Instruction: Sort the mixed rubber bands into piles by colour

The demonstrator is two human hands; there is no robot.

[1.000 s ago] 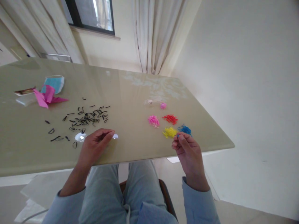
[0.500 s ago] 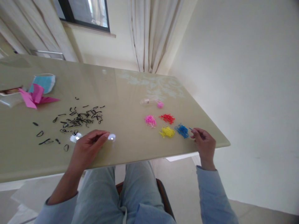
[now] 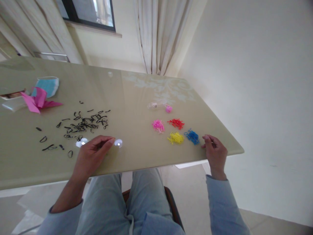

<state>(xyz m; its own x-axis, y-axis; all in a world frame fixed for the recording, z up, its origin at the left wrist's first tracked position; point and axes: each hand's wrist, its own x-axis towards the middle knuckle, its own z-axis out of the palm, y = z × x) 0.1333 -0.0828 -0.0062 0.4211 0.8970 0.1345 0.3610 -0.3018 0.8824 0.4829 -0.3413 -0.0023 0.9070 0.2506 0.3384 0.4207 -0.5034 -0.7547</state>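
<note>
My left hand (image 3: pixel 94 153) rests over the table's front part, thumb and fingertips pressed together; anything between them is too small to make out. Scattered black bands (image 3: pixel 84 125) lie behind and left of it. My right hand (image 3: pixel 215 151) is closed in a pinch just right of a blue pile of bands (image 3: pixel 192 136), and I cannot tell what, if anything, it holds. Beside the blue pile are a yellow pile (image 3: pixel 176 138), a red pile (image 3: pixel 176 123) and a pink pile (image 3: pixel 158 126).
Behind the coloured piles lie a clear tube-like item (image 3: pixel 154 105) and a small pink object (image 3: pixel 168 108). A pink folded paper (image 3: pixel 39 100) and a blue mask (image 3: pixel 49 86) are at the table's left. The table's edge (image 3: pixel 156 168) runs near my legs.
The small blue piece that stuck out of my right fingertips no longer shows. That hand's fingers have curled slightly. My left hand keeps its pinch, and the view has shifted slightly.
</note>
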